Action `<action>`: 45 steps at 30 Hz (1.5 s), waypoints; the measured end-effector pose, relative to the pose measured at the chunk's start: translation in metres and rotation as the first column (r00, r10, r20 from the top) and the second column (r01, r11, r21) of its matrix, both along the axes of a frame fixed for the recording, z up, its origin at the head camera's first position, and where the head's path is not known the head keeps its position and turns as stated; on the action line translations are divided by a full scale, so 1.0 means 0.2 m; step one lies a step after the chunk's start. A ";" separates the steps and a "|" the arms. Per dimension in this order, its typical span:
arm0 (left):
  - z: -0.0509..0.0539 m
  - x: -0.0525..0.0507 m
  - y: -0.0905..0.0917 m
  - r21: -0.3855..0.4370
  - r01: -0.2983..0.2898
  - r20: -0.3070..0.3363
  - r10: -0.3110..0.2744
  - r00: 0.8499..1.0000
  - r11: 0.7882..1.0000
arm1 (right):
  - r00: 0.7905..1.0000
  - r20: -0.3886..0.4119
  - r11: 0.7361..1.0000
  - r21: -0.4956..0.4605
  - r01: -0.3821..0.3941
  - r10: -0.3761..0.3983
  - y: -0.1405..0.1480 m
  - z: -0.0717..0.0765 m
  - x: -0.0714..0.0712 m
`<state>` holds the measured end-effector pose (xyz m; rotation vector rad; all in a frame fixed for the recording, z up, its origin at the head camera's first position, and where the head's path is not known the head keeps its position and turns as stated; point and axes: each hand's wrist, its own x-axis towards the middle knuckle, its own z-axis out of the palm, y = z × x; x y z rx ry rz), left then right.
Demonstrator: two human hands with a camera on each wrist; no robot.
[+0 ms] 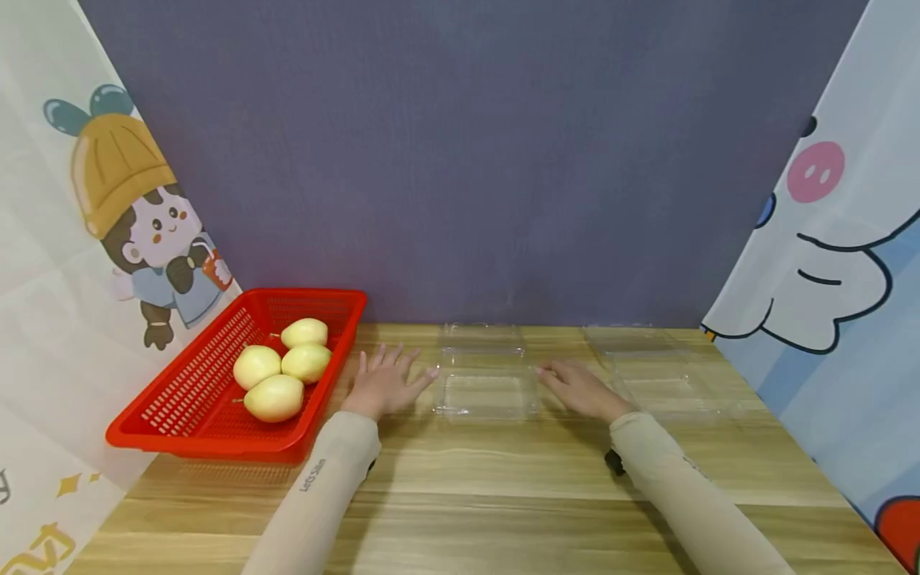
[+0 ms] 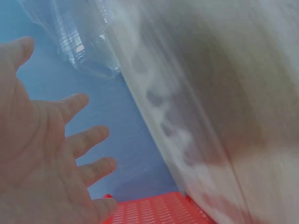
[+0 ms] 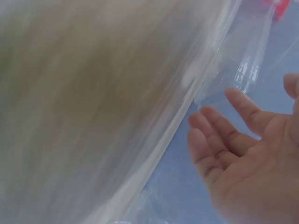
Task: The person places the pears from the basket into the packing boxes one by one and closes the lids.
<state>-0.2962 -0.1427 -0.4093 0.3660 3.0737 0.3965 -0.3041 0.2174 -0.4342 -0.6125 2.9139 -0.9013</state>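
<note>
In the head view, a clear plastic clamshell box [image 1: 485,394] lies with its lid raised at the back, between my two hands. My left hand [image 1: 386,383] is at its left side, fingers spread, thumb pointing at the box's edge; whether they touch cannot be told. On the other side is my right hand [image 1: 580,390], its fingertips close to the box's right edge. The right wrist view shows that hand's fingers [image 3: 226,133] loosely bent with nothing between them. The left wrist view shows the left palm [image 2: 37,154] bare, with the clear plastic [image 2: 81,39] beyond the thumb.
A red plastic basket [image 1: 208,447] holding several pale yellow pears [image 1: 275,398] stands left of my left hand. Another clear plastic box [image 1: 664,389] lies open to the right of my right hand. A dark blue-grey panel [image 1: 467,160] rises behind the wooden table [image 1: 489,495].
</note>
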 end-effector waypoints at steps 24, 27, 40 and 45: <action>0.19 0.14 0.01 -0.051 0.051 0.146 -0.043 0.988 0.997 | 0.905 0.422 0.924 -0.366 0.107 0.062 -0.07 0.01 0.02; 0.22 0.15 0.01 -0.051 0.054 0.150 -0.046 0.988 0.997 | 0.895 0.438 0.915 -0.389 0.108 0.081 -0.07 0.01 0.02; 0.30 0.22 -0.02 -0.056 0.116 0.073 -0.112 0.991 0.992 | 0.899 0.428 0.898 -0.428 0.106 0.098 -0.07 -0.01 0.01; 0.35 0.26 -0.05 -0.050 0.153 0.001 -0.153 0.988 0.987 | 0.892 0.436 0.891 -0.443 0.101 0.116 -0.07 -0.02 0.00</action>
